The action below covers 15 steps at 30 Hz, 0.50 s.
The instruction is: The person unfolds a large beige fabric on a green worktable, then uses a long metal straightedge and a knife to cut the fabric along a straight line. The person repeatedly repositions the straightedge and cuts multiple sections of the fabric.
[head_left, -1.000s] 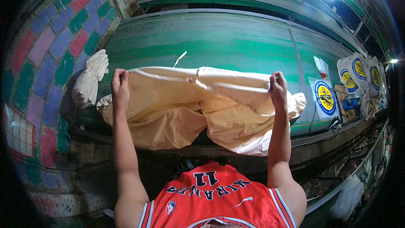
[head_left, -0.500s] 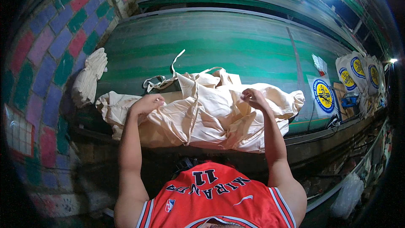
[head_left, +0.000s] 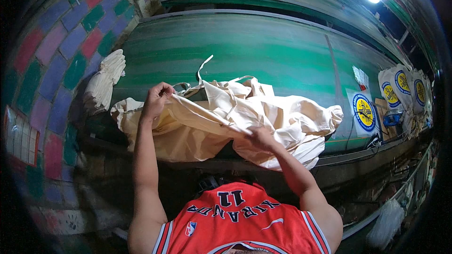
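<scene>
Far left: a folded stack of pale cloth (head_left: 104, 84) sits at the table's end, well apart from my work. It leans over the edge a little; a tug on anything near it might tip it off.

My left hand (head_left: 157, 99) is closed, pinching an edge of the cream cloth bag (head_left: 207, 117) and lifting it off the green table (head_left: 263, 51). The stretch of fabric between my hands is taut. If the pinch is shallow, that edge could slip out and the fold would fall slack.

Centre: loose straps (head_left: 203, 68) trail up onto the table from the heap. Judging by how they lie, they could snag or get folded inside if I pull across them.

My right hand (head_left: 260, 137) is closed on the same bag, low at the near edge of the table. Much of the heap of cream cloth (head_left: 301, 117) already hangs over that edge; more pull toward me could drag it down to the floor.

Right: printed sacks (head_left: 400, 87) stand near, clear of my hands.
</scene>
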### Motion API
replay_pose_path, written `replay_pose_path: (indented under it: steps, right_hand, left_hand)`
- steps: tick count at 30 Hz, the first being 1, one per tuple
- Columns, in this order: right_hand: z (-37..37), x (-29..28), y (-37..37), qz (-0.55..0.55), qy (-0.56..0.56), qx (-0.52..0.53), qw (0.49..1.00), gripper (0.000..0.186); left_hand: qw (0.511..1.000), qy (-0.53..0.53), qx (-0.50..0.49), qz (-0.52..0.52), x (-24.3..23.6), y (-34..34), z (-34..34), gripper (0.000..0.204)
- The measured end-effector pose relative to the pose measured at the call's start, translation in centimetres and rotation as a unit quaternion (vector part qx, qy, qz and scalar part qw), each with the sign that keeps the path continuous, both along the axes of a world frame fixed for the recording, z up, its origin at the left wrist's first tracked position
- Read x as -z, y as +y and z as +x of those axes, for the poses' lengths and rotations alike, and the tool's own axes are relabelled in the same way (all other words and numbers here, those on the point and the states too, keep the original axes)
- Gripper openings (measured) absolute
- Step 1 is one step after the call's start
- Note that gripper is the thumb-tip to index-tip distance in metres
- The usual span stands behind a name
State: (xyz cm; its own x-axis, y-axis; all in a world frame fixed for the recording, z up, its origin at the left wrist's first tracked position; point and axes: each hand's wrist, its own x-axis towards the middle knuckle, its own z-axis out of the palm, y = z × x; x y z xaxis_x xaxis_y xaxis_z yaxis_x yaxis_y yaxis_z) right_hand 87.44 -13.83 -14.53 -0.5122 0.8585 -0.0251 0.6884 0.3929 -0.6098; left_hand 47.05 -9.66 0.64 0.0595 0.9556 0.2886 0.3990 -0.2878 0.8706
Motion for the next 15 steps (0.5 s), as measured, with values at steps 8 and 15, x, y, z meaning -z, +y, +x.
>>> replay_pose_path:
  steps: [8,15]
  right_hand:
    - [7.3,-11.2,0.2,-0.346,0.1,-0.491,0.793,0.046]
    - [7.6,-1.5,8.9,-0.045,0.202,0.188,0.96,0.042]
  left_hand:
    - [0.886,0.167,0.233,-0.364,2.3,-3.4,-2.0,0.032]
    - [0.94,0.294,-0.055,-0.167,17.0,2.9,-3.7,0.061]
